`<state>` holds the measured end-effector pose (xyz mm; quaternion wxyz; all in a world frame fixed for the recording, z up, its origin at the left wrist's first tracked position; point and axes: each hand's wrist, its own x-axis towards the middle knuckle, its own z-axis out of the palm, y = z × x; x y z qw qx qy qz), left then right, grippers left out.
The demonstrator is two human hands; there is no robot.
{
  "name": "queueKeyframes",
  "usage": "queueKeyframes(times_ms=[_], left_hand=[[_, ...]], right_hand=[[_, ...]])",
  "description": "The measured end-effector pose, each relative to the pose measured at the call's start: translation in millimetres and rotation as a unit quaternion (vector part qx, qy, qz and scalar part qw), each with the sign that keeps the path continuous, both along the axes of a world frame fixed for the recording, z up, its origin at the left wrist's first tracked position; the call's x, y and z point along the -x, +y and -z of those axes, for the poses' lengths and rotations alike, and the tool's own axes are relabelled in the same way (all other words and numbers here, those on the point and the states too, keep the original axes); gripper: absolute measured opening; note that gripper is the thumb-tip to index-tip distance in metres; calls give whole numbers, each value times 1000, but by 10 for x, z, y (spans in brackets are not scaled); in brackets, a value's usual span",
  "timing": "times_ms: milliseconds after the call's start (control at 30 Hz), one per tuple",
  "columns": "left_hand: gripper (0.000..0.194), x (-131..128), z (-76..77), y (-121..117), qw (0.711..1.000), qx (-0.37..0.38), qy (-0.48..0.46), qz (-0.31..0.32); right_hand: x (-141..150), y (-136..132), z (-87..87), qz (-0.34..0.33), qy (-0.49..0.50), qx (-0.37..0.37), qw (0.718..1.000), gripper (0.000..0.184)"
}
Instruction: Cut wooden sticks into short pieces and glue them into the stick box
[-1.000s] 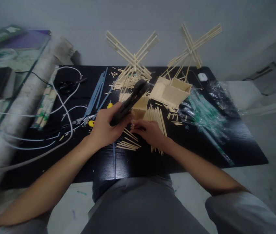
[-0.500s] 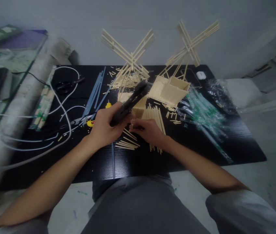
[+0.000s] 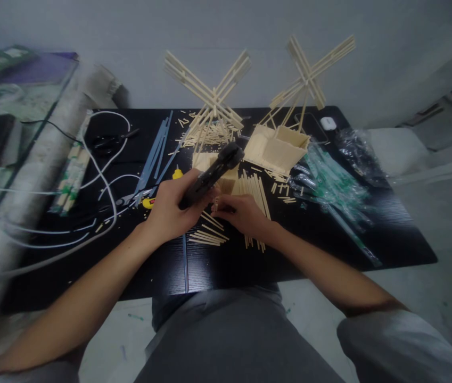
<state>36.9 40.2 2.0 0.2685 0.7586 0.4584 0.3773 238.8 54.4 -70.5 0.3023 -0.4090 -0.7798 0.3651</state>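
My left hand is closed around a long black tool with a rounded far end; its exact kind does not show. It slants up and away over a small box made of wooden sticks. My right hand meets the left fingertips, its thumb and finger pinched; what lies in the pinch is too small and dim to name. Below the hands are short loose wooden sticks. A row of longer sticks lies partly under my right hand.
Two stick windmill models, one left and one right, stand at the back. Blue strips, scissors, a yellow-capped bottle and white cables lie left. Green-and-clear plastic wrappers lie right on the black table.
The black tool's far end has dipped slightly toward me and a little to the right. Both hands stay almost in place, and the view has shifted slightly.
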Motion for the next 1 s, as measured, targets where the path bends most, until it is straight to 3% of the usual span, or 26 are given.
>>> queueKeyframes(times_ms=[233, 467, 600, 700, 767, 867, 1000], left_hand=[[20, 63, 23, -15, 999, -30, 33, -31], [21, 452, 7, -239, 990, -44, 86, -104], [28, 652, 93, -424, 950, -48, 260, -164], [36, 660, 151, -530, 906, -27, 392, -154], [38, 604, 164, -566, 877, -24, 459, -137], [39, 494, 162, -566, 853, -41, 507, -115], [39, 388, 166, -529, 845, -69, 522, -95]], right_hand=[[-3, -12, -2, 5, -9, -2, 1000, 13], [13, -19, -22, 5, -8, 23, 1000, 13], [20, -27, -36, 5, -1, 52, 999, 39], [13, -33, -29, 6, 6, 56, 998, 60], [7, -33, -14, 7, 11, 53, 999, 65], [2, -28, 1, 1, 12, 52, 999, 66], [0, -21, -9, -4, 4, 55, 998, 64]])
